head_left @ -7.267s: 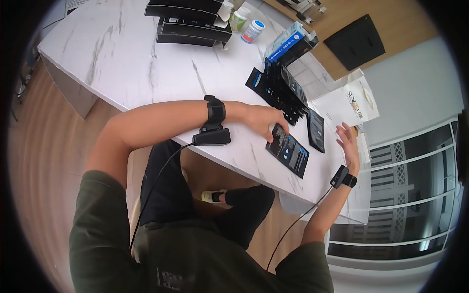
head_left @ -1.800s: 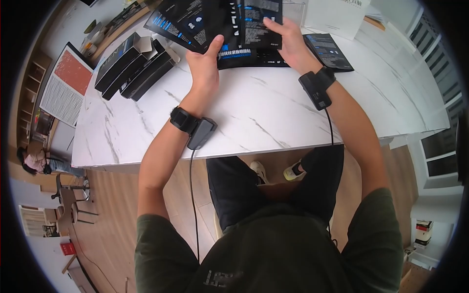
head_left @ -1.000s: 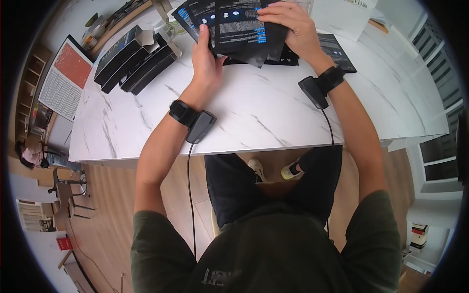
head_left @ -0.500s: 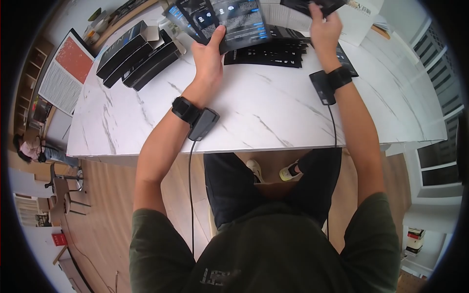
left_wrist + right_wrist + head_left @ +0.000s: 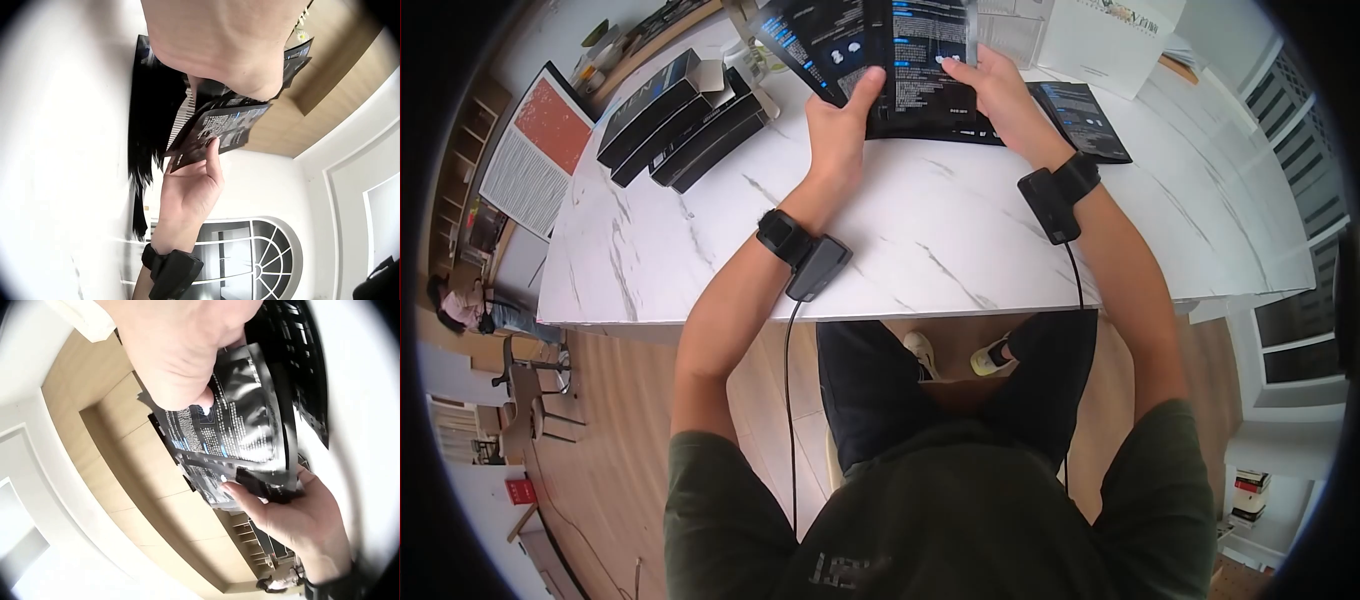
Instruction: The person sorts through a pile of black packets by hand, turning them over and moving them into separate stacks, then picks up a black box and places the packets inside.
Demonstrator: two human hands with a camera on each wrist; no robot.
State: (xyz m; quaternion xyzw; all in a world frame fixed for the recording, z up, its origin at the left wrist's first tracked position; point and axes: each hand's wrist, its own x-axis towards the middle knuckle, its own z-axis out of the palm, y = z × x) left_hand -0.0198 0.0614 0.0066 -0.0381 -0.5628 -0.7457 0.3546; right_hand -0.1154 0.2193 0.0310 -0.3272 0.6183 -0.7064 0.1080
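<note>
Several black packets (image 5: 825, 45) with blue and white print are fanned in the left hand (image 5: 837, 135), its thumb on their front. The right hand (image 5: 1012, 105) pinches another black packet (image 5: 920, 60), thumb on the printed face, beside the fan. In the left wrist view the right hand (image 5: 192, 190) grips a packet (image 5: 219, 125) by its end. In the right wrist view the left hand (image 5: 306, 519) holds packets at their lower end, overlapping the packet (image 5: 244, 419) under the right thumb. Behind and below them a dark pile of packets (image 5: 945, 130) lies on the table, partly hidden.
Black boxes (image 5: 710, 140) lie at the table's left, bottles behind them. Another black packet (image 5: 1085, 120) lies right of the right hand. A white paper bag (image 5: 1110, 45) stands at the back right, near a clear container (image 5: 1012, 30). The white marbled table (image 5: 930, 240) has its edge before the person's lap.
The right hand has come back left from near the paper bag and holds a packet against the fan. The left hand has shifted slightly right, still holding its packets.
</note>
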